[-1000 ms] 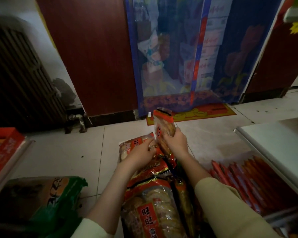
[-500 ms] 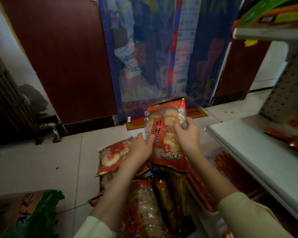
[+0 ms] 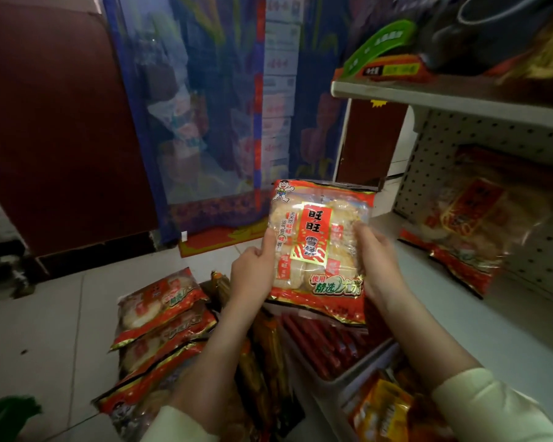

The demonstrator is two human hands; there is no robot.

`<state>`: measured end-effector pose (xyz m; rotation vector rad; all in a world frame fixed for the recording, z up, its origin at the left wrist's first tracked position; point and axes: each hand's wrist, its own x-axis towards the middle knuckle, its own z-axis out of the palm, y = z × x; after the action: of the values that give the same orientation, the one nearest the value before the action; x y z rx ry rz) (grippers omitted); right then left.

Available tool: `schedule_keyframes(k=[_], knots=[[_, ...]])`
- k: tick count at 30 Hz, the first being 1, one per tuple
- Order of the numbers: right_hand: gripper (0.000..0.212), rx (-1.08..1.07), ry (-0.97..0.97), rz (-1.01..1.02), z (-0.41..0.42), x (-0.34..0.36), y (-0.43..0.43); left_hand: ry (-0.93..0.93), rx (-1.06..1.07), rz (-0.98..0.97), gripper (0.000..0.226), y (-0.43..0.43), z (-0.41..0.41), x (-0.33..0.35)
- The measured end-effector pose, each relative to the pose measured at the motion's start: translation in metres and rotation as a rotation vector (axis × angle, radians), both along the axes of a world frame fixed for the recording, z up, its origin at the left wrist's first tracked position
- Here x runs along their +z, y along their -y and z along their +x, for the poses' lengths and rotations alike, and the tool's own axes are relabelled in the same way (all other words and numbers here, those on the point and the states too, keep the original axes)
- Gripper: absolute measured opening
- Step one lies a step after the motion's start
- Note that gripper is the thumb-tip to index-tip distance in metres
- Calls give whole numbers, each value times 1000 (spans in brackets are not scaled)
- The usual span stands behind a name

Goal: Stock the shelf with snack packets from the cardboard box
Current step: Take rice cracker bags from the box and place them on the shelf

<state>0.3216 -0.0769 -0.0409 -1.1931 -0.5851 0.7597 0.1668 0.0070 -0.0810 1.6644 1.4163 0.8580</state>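
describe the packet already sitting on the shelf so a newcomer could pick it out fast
Start at the white shelf on the right with the pegboard back. One red-edged snack packet leans against that back, blurred. Unlike the packet held upright in both hands, or the packets on the floor, it is the only one on that shelf.

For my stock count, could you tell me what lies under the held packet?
Under the held packet lies a tray of red sticks; its far end is covered.

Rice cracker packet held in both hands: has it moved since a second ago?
Yes. The rice cracker packet has risen off the stack of packets on the floor and turned face-on, toward the white shelf.
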Motion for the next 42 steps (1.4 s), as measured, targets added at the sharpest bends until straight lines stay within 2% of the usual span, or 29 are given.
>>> schedule_keyframes(k=[2, 4, 5, 6, 7, 8, 10, 11, 12, 15, 18, 21, 24, 27, 33, 37, 39, 42], knots=[[23, -4, 4, -13, 5, 2, 6, -26, 16, 35, 72, 7, 6, 7], [7, -48, -8, -21, 11, 7, 7, -12, 22, 65, 65, 12, 7, 10], [25, -93, 28, -45, 15, 10, 7, 4, 24, 79, 63, 13, 5, 10], [46, -129, 126, -88, 20, 15, 7, 19, 18, 99, 59, 15, 3, 10], [59, -174, 310, -156, 26, 21, 6, 27, 8, 128, 55, 17, 0, 9], [64, -227, 530, -221, 32, 26, 4, 30, -8, 154, 52, 18, -3, 8], [57, -279, 929, -257, 40, 37, -1, 17, -40, 209, 49, 19, -6, 5], [52, -238, 1036, -257, 42, 41, -4, 8, -50, 237, 50, 19, -7, 4], [49, -156, 1060, -268, 39, 47, -7, 4, -54, 264, 50, 20, -8, 4], [42, 82, 975, -288, 33, 56, -19, 0, -97, 337, 50, 20, -8, 3], [38, 157, 816, -242, 32, 66, -24, -5, -179, 379, 43, 23, -8, 4], [25, 234, 691, -221, 35, 78, -23, 6, -210, 408, 39, 22, -8, 2], [21, 203, 701, -228, 37, 79, -26, 48, -224, 382, 37, 19, -6, 0], [18, 147, 673, -225, 32, 77, -29, 152, -200, 273, 39, 17, -7, 1], [13, 208, 618, -172, 19, 67, -36, 98, 12, 319, 64, 17, -7, -6], [20, 73, 557, -118, 14, 60, -45, 77, 70, 277, 76, 15, -15, -10], [23, -15, 511, -103, 15, 59, -49, 39, 74, 243, 73, 9, -23, -13], [24, -72, 479, -110, 16, 60, -52, -55, 77, 239, 56, 4, -29, -17]])
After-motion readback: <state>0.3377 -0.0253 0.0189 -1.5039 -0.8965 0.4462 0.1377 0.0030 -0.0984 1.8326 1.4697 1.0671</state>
